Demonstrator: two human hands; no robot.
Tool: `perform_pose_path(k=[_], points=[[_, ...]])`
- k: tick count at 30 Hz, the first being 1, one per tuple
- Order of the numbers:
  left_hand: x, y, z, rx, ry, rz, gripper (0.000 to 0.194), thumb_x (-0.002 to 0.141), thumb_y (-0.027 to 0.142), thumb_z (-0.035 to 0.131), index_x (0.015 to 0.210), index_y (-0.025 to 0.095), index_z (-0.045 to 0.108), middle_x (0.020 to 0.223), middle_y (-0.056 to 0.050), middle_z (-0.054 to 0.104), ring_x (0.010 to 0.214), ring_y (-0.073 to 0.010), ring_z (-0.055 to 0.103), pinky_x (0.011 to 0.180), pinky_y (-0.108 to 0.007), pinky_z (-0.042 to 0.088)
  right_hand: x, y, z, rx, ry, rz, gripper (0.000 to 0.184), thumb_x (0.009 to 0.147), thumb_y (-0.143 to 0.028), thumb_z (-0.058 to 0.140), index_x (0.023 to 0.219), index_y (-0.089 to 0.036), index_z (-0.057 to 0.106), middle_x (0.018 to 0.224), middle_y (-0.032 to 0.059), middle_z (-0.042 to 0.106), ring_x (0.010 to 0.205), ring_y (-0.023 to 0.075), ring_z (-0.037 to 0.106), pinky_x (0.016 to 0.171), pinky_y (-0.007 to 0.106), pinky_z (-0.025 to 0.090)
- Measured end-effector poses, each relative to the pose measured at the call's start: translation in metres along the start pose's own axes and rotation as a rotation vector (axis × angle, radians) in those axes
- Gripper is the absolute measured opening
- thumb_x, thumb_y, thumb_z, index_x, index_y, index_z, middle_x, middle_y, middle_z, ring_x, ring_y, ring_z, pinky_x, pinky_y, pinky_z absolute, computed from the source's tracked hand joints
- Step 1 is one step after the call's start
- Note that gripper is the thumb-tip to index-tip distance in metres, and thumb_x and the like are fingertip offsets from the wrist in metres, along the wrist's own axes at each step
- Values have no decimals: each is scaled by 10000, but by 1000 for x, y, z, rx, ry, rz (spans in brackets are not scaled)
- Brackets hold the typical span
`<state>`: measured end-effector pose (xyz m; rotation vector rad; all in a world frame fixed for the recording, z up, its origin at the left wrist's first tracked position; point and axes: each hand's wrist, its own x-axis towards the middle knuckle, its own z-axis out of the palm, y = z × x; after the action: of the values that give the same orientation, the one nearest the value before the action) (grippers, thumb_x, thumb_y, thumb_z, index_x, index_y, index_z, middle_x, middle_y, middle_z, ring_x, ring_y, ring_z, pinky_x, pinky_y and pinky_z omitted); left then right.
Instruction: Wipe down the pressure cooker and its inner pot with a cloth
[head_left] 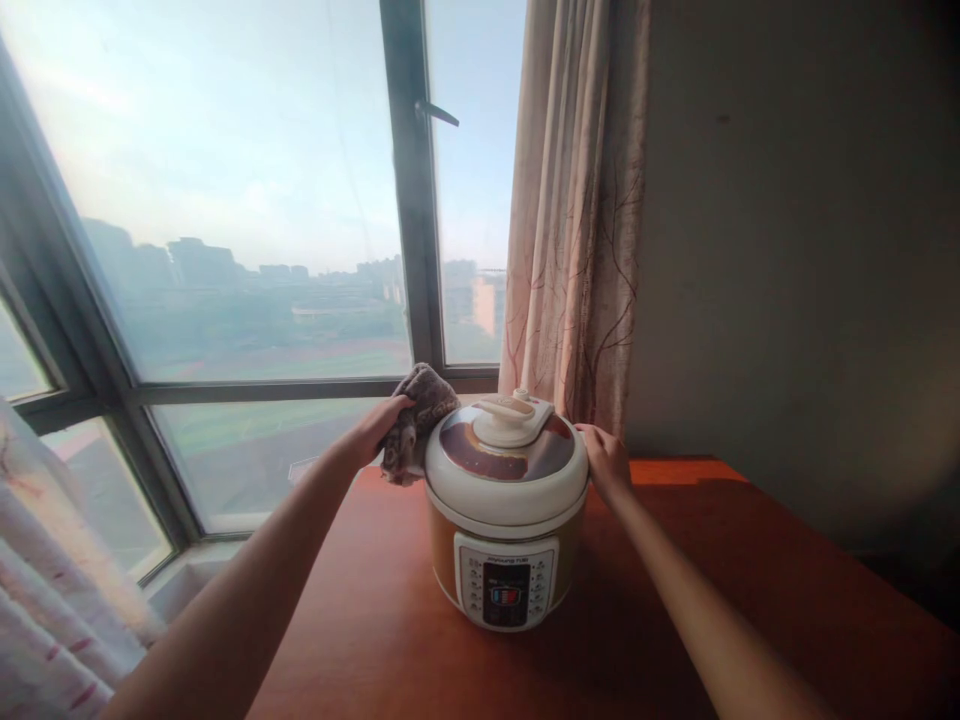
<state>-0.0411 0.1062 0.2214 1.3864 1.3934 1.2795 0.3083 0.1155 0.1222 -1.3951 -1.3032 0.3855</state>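
A white and gold electric pressure cooker (507,510) stands upright on the wooden table with its lid on and its control panel facing me. My left hand (384,425) is closed on a folded, patterned grey-brown cloth (420,415), which it holds against or close beside the left side of the lid. On the other side, my right hand (606,460) grips the cooker's right edge at lid height; its fingertips are partly hidden behind the rim. A beige handle (506,412) and a small valve top the lid.
The reddish-brown table (360,600) runs up to a large window (255,200) with a dark frame. Behind the cooker hangs a beige curtain (577,200), and another curtain (52,590) falls at the lower left. A grey wall (787,250) is on the right.
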Motion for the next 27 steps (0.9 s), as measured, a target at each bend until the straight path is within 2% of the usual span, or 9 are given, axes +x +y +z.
perform_pose_path(k=[2,4,6,9,13,17,20,23,27], points=[[-2,3,13,129,-107,39,330,763,379,632,971,133,705,731,-84,735,669,-251,697,587,-317,568,0,0,0,1,-1,1,516,867,-438,351,1015,-201,786,1097,108,765,1054,281,678,864,337,499],[-9,3,25,279,-184,175,337,799,374,567,1000,162,736,837,-81,764,813,-275,722,712,-349,591,0,-1,-1,4,-2,2,519,869,-442,350,1019,-200,784,1092,106,766,1048,280,679,856,336,498],[-19,1,36,380,-177,368,390,817,349,513,1084,190,748,1088,-86,764,1055,-299,691,930,-415,555,-1,-1,-1,10,-6,2,522,872,-449,347,1022,-201,781,1081,101,768,1037,277,680,849,333,495],[-43,-7,48,506,-96,585,474,795,309,512,1205,219,732,1391,-72,637,1350,-317,511,1174,-497,345,-2,-1,-1,19,-12,-2,524,878,-457,341,1010,-203,780,1062,94,771,1030,273,680,840,327,493],[-87,-19,52,613,-87,633,537,825,302,522,1346,290,651,1541,-32,493,1498,-330,297,1226,-582,190,-2,-2,-2,22,-20,-8,533,878,-460,332,1013,-201,777,1042,88,774,1018,266,681,824,320,495],[-107,-22,49,646,-96,658,555,858,314,538,1410,296,595,1587,-32,426,1522,-323,239,1233,-552,203,-2,-2,-2,14,-25,-14,543,876,-463,329,1028,-190,773,1048,94,772,1006,264,682,832,324,491],[-89,-20,45,622,-86,661,551,862,372,556,1395,245,606,1553,-80,469,1465,-327,360,1216,-515,273,-2,-2,-2,2,-23,-15,555,877,-476,324,1035,-188,772,1043,100,770,1001,271,681,824,329,488],[-54,-19,41,578,-86,608,597,799,326,573,1377,181,611,1525,-123,491,1409,-328,443,1187,-489,328,-2,-2,-3,-12,-20,-10,577,881,-495,314,1035,-180,773,1014,111,771,977,285,684,803,343,488],[-6,-14,40,458,-214,527,541,760,287,549,1270,160,679,1393,-101,624,1308,-302,543,1147,-425,375,-2,-1,-3,-21,-18,-18,575,887,-487,306,1038,-185,771,1053,108,768,996,281,681,829,343,485]])
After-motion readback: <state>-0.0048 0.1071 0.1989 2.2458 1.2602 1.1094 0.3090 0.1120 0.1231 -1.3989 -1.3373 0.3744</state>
